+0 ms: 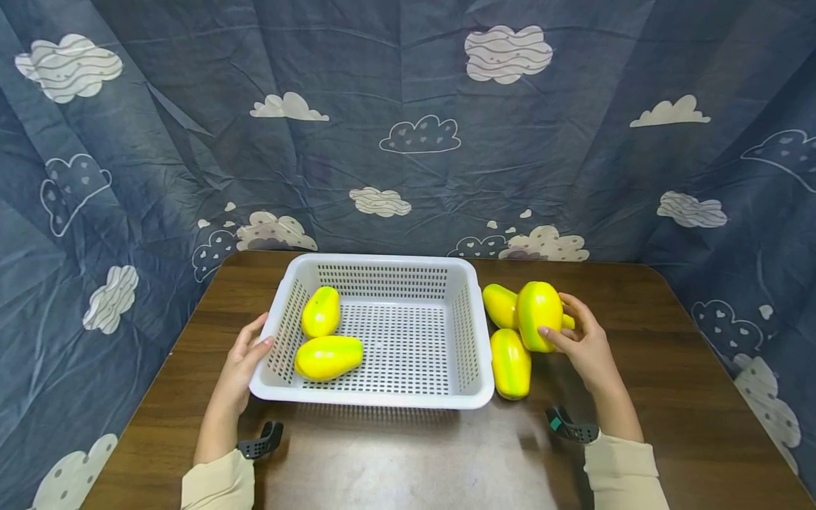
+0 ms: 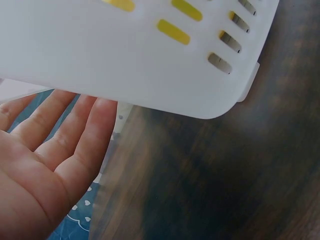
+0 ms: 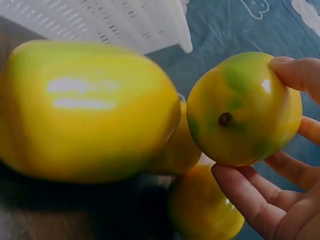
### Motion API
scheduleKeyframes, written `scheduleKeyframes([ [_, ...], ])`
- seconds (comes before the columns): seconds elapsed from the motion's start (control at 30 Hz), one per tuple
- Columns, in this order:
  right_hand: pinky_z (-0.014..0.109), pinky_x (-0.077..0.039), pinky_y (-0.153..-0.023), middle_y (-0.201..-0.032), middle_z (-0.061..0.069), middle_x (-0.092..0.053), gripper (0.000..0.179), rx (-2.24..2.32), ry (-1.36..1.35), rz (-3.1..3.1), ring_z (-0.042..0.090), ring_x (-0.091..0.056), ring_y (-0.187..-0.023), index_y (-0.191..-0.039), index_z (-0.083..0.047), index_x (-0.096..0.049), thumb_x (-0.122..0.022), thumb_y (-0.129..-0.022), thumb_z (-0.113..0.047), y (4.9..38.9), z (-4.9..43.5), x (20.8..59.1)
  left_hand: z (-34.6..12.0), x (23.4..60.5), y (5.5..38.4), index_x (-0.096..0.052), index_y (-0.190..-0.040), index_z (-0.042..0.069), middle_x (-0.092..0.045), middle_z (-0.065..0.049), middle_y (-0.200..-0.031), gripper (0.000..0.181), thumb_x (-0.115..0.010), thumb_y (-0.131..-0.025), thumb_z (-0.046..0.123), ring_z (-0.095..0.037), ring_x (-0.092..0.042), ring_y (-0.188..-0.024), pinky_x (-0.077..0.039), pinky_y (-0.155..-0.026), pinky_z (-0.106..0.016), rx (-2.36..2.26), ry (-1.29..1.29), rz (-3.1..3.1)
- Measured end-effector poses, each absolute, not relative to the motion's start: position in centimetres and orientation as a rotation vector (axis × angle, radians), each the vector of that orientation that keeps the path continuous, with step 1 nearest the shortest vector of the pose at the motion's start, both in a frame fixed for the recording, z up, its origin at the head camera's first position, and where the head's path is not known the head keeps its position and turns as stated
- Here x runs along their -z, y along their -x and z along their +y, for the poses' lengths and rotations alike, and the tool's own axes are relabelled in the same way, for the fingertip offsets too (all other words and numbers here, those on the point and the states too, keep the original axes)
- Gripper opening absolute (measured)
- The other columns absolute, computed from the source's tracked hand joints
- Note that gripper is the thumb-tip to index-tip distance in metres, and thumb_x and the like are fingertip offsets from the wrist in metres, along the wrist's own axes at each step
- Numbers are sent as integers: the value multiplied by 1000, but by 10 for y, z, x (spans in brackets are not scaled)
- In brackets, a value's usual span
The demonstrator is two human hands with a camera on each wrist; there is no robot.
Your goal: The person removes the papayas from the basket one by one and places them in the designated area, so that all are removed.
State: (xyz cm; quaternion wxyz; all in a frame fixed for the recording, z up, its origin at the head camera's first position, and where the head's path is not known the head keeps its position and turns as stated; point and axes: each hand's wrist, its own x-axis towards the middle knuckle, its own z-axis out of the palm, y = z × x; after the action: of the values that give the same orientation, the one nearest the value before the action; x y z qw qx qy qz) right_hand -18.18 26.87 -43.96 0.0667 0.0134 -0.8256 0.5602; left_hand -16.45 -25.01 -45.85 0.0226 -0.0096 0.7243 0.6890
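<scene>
A white perforated plastic basket (image 1: 408, 400) stands on the table with two yellow-green papayas inside, one upright (image 1: 321, 312) and one lying crosswise (image 1: 328, 358). My left hand (image 1: 241, 368) holds the basket's left rim; in the left wrist view its fingertips vanish behind the rim (image 2: 100, 75). To the right of the basket, my right hand (image 1: 583, 347) grips a papaya (image 1: 539, 316) between thumb and fingers. Close by lie more papayas: one near the basket's front right (image 1: 511, 364), another behind (image 1: 499, 306), and a partly hidden yellow piece (image 1: 568, 322).
The brown wooden table (image 1: 382, 460) extends in front of and on both sides of the basket. A blue curtain (image 1: 408, 177) with cloud prints hangs behind the table's back edge. Dark straps (image 1: 261, 440) sit on the wrists.
</scene>
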Motion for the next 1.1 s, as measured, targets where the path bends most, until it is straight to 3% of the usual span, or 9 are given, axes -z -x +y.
scheduleKeyframes([
  [0.57,23,-48,-64,-131,20,-30,70,-1649,108,-2590,-2,-51,-84,-141,-12,-21,-62,-86,-24,152,285,467,-251,460,167,-21,-142,16,-34,-24,-135,54,-44,-94,29,-11,-56,-96,-49,-74,-29,-2117,42,2250],
  [0.77,27,-47,-64,-131,19,-32,69,-1625,142,-2649,8,-50,-87,-142,-13,-21,-60,-87,-26,144,286,476,-250,458,167,-21,-142,16,-34,-23,-135,56,-45,-94,30,-11,-56,-96,-48,-75,-29,-2108,58,2250],
  [1.0,32,-47,-64,-133,22,-28,71,-1641,163,-2705,31,-48,-98,-142,-12,-19,-60,-87,-29,137,283,485,-251,459,166,-20,-142,16,-34,-22,-136,56,-45,-94,30,-10,-56,-96,-48,-75,-29,-2110,70,2240],
  [1.1,32,-47,-66,-134,21,-27,72,-1648,177,-2711,33,-46,-101,-142,-13,-19,-60,-86,-31,136,283,487,-251,459,165,-21,-142,16,-33,-23,-136,56,-45,-94,30,-10,-56,-96,-48,-75,-30,-2115,66,2238],
])
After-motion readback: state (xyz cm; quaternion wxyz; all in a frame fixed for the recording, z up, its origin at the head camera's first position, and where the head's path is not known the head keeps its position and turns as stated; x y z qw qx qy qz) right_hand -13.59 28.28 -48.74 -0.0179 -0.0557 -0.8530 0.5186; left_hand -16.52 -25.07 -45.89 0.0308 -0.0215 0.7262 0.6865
